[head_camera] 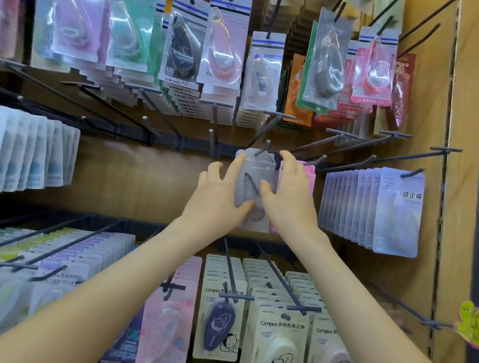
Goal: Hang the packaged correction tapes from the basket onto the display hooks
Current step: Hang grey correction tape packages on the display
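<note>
upper pack (182, 49) "MONO AIR"; lower pack (279, 351) "Campus"

The left hand (220, 198) and right hand (288, 199) hide much of the grey package (257, 167).
</note>
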Demonstrator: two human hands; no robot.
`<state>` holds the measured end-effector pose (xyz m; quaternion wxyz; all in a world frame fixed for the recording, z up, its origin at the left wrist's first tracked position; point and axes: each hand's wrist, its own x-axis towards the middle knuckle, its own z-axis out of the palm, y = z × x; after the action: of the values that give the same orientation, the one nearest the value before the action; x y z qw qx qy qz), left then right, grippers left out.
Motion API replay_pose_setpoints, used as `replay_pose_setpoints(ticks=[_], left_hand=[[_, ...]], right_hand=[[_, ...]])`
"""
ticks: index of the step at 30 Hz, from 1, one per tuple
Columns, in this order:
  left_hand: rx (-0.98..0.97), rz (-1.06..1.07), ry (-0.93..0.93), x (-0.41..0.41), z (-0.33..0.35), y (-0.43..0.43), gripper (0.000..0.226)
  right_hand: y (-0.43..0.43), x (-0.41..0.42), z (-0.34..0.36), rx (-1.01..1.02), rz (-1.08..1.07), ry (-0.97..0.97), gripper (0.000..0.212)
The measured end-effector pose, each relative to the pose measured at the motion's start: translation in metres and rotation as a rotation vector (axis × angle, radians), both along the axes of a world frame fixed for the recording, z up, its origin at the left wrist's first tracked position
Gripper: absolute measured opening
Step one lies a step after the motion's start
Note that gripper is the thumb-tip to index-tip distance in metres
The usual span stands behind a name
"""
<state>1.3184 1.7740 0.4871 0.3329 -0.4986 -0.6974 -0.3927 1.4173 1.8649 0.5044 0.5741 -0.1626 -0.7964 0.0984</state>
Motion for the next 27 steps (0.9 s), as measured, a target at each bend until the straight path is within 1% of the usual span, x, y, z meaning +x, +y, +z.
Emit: replay_pose_setpoints(ticks=[3, 6, 8, 10, 13, 17, 22, 27], left_hand=[[0.088, -0.054, 0.078, 0.001, -0.009, -0.033, 0.076], [0.129, -0.062, 0.121, 0.001, -0.029, -0.079, 0.068], [0.151, -0.027, 0.155, -0.005, -0.050, -0.119, 0.061], [0.160, 0.006, 0.162, -0.017, -0.075, -0.163, 0.053], [0.153, 0.083, 0.101, -0.043, -0.119, -0.240, 0.051], [0.106, 0.278, -0.050, -0.084, -0.187, -0.356, 0.045], [-0.039, 0.466, -0.275, -0.138, -0.283, -0.493, 0.047], [-0.146, 0.637, -0.660, -0.188, -0.407, -0.605, 0.044]], right_hand=[[-0.037, 0.003, -0.015, 0.165, -0.047, 0.058, 0.063], [-0.084, -0.003, -0.035, 0.255, 0.013, 0.119, 0.059], [-0.121, -0.013, -0.053, 0.253, 0.095, 0.140, 0.056], [-0.163, -0.030, -0.074, 0.240, 0.223, 0.141, 0.053], [-0.228, -0.075, -0.116, 0.229, 0.426, 0.077, 0.044], [-0.328, -0.146, -0.184, 0.102, 0.663, -0.113, 0.042], [-0.459, -0.235, -0.278, -0.007, 0.831, -0.369, 0.040], [-0.566, -0.306, -0.401, -0.069, 0.974, -0.757, 0.036]])
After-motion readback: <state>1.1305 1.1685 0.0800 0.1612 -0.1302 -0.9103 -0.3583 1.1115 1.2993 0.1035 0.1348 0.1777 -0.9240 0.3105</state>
